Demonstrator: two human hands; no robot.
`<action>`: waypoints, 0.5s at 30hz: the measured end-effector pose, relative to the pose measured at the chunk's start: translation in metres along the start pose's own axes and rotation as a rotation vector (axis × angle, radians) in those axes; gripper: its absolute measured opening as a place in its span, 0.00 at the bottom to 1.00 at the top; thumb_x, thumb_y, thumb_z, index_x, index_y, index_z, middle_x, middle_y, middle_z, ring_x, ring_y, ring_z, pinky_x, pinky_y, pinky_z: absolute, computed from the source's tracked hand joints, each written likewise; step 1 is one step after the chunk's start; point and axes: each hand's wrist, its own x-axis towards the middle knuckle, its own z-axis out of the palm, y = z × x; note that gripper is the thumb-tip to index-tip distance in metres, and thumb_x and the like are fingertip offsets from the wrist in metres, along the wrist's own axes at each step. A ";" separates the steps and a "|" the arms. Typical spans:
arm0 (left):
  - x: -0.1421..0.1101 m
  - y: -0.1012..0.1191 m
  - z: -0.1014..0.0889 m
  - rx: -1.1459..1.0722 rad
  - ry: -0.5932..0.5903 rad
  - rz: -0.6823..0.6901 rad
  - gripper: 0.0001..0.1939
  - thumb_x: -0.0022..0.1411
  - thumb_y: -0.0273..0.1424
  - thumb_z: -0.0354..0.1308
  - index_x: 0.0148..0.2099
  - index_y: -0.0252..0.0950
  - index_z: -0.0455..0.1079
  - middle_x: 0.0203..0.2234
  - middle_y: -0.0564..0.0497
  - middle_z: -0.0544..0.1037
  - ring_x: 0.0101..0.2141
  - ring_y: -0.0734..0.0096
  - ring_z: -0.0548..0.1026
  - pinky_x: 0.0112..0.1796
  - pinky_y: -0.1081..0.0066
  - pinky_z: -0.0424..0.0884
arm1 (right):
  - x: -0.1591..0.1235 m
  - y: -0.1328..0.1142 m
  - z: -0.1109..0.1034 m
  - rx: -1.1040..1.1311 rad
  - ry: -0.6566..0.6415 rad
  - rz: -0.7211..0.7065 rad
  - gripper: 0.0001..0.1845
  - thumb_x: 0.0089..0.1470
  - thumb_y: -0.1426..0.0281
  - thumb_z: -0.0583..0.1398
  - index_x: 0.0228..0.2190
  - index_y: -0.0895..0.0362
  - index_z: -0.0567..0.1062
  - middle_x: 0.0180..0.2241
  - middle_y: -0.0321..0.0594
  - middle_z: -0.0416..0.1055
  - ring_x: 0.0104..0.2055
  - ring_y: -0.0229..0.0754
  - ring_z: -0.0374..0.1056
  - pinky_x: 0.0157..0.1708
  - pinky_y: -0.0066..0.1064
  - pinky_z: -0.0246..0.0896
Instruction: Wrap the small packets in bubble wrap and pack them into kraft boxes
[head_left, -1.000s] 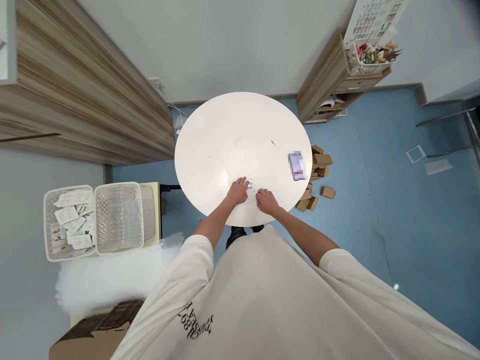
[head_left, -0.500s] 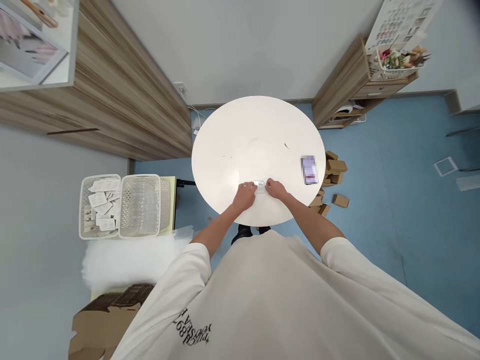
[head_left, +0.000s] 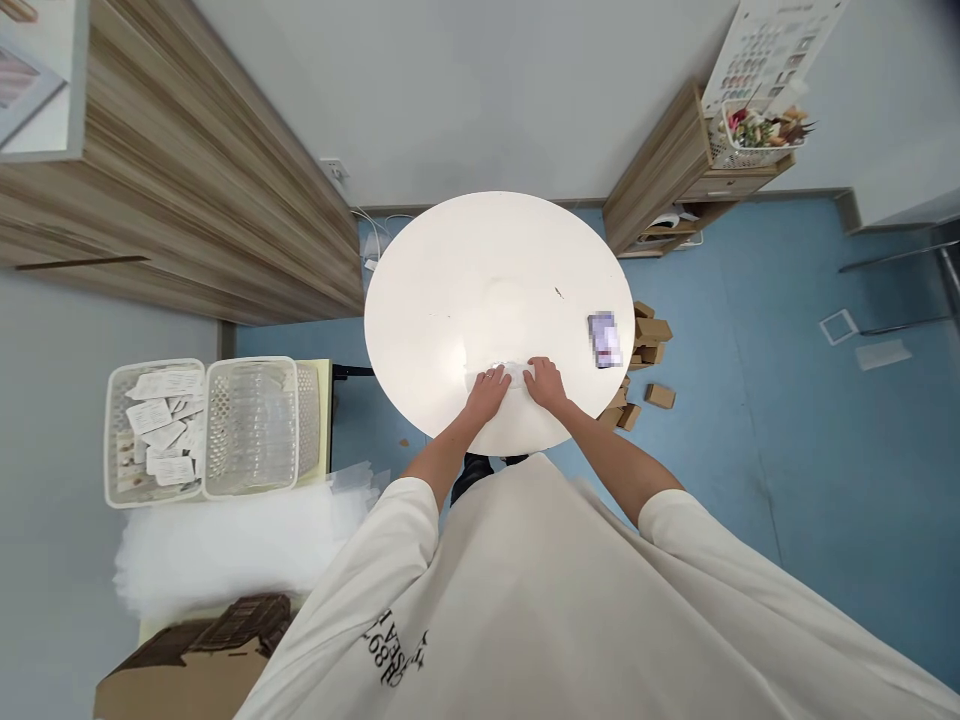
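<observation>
A small translucent plastic wrap [head_left: 516, 374] lies near the front of the white round table [head_left: 495, 250], between my two hands. Faint whitish edges show on it; whatever is inside cannot be made out. My left hand [head_left: 489, 390] grips its left end, fingers bent over the top and pointing away from me. At the right end, my right hand [head_left: 546, 383] is closed on the same wrap with its fingertips turned inward. Both hands rest low against the tabletop. The thumbs are partly hidden.
A phone-like purple item [head_left: 604, 340], blurred out, lies at the table's right. Left of the table stand a basket of white cards [head_left: 112, 440], a basket of clear plastic boxes [head_left: 251, 490] and a white translucent sheet pile [head_left: 225, 555]. Small cardboard boxes [head_left: 652, 330] lie on the floor.
My fingers have shifted from pinching at the clear piece to lying over its two ends. My right hand is turned more forward. The whole view has swung slightly right.
</observation>
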 end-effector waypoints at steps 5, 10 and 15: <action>0.007 -0.004 -0.003 -0.031 0.055 0.051 0.23 0.59 0.19 0.51 0.57 0.38 0.63 0.64 0.35 0.63 0.68 0.51 0.54 0.62 0.48 0.53 | -0.025 0.000 0.004 -0.105 0.054 -0.158 0.21 0.65 0.72 0.48 0.57 0.57 0.67 0.59 0.52 0.63 0.59 0.54 0.57 0.58 0.44 0.52; 0.010 -0.008 -0.008 -0.056 0.003 0.043 0.22 0.60 0.20 0.51 0.56 0.38 0.64 0.59 0.39 0.66 0.64 0.51 0.60 0.58 0.52 0.61 | -0.025 -0.007 0.008 -0.134 -0.032 -0.290 0.24 0.62 0.74 0.51 0.58 0.55 0.69 0.63 0.48 0.60 0.63 0.54 0.53 0.60 0.45 0.48; -0.003 -0.009 -0.018 -0.141 -0.074 0.063 0.21 0.62 0.28 0.55 0.57 0.39 0.63 0.54 0.42 0.69 0.57 0.54 0.67 0.56 0.56 0.64 | -0.023 -0.016 0.009 -0.154 -0.102 -0.372 0.26 0.60 0.75 0.54 0.59 0.54 0.69 0.62 0.47 0.64 0.64 0.56 0.53 0.61 0.46 0.46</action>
